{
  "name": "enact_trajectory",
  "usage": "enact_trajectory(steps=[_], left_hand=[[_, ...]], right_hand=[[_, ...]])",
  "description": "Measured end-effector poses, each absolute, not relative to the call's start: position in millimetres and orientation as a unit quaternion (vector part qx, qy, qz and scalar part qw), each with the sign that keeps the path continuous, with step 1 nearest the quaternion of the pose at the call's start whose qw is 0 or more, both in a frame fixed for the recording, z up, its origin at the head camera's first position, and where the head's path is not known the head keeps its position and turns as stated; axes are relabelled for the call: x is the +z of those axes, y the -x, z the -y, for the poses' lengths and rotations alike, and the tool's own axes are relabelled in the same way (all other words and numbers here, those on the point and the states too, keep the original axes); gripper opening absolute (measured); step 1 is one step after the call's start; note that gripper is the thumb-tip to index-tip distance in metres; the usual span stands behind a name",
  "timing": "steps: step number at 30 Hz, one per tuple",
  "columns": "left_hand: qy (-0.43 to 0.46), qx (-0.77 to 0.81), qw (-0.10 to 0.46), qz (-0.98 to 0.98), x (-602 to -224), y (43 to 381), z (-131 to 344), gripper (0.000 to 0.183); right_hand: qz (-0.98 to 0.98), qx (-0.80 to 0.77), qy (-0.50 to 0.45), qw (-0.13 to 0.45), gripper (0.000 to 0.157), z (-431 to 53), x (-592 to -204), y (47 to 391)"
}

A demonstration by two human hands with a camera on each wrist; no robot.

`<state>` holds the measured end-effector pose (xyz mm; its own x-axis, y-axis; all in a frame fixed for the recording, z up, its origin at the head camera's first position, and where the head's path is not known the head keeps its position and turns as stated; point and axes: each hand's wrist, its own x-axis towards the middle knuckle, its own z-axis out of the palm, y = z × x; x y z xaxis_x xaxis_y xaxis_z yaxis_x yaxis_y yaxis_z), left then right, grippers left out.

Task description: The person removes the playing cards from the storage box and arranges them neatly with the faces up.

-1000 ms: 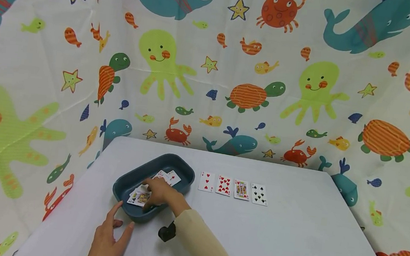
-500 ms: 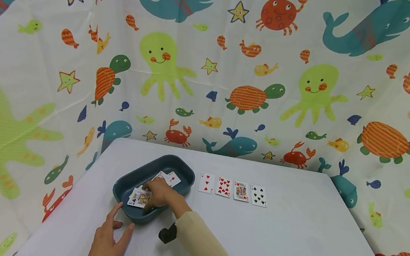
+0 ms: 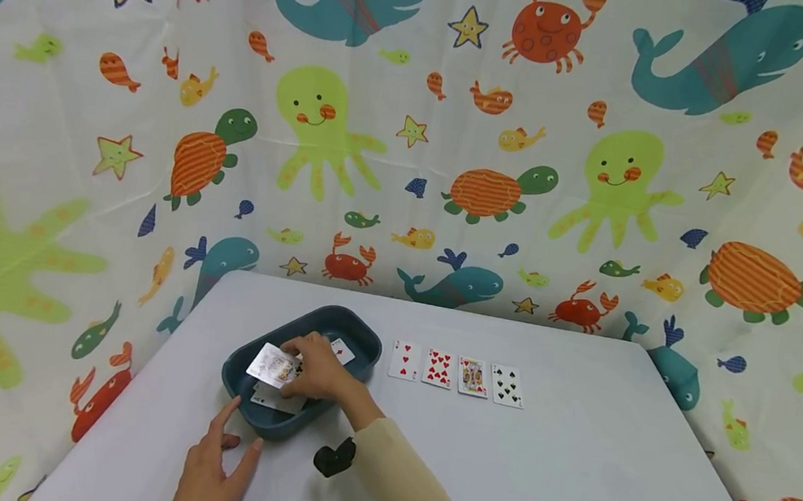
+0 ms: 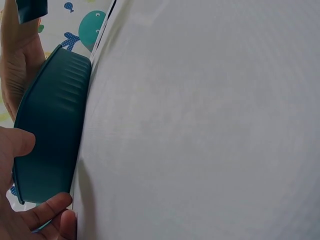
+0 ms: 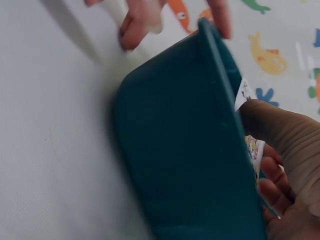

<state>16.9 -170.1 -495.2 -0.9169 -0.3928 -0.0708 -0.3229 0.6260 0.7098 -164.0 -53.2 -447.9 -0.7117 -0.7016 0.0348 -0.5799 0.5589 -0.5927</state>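
Card (image 3: 272, 365) in R hand (image 3: 319, 368) | 4-card row (image 3: 465, 376): head cam only

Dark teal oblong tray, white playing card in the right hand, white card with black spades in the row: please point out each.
Dark teal oblong tray (image 5: 175, 135): right wrist view, outer side wall.
White playing card (image 3: 272, 365): head view, middle of its uncovered face.
White card with black spades (image 3: 507, 386): head view, middle of face.

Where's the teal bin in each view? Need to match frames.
Head: teal bin left of centre, lower half.
Left wrist: teal bin along the left side.
Right wrist: teal bin in the middle, running off the bottom edge.
Shared landmark: left hand, close to the bin in all three.
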Motion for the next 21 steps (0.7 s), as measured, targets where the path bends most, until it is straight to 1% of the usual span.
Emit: enact_trajectory(steps=[6, 13, 21], left_hand=[[-0.197, -0.381, 0.041, 0.902, -494.5, -18.6, 170.1, 0.079], [-0.21, -0.382, 0.031, 0.899, -490.9, -18.2, 170.1, 0.081], [-0.218, -0.381, 0.025, 0.898, -490.4, -17.5, 168.5, 0.082]], right_hand=[[-0.865, -0.35, 0.35, 0.086, 0.069, 44.5, -441.2, 160.5], [-0.835, -0.43, 0.337, 0.061, 0.067, 30.9, -429.2, 151.0], [-0.815, -0.483, 0.318, 0.024, 0.069, 16.5, -424.1, 137.8]])
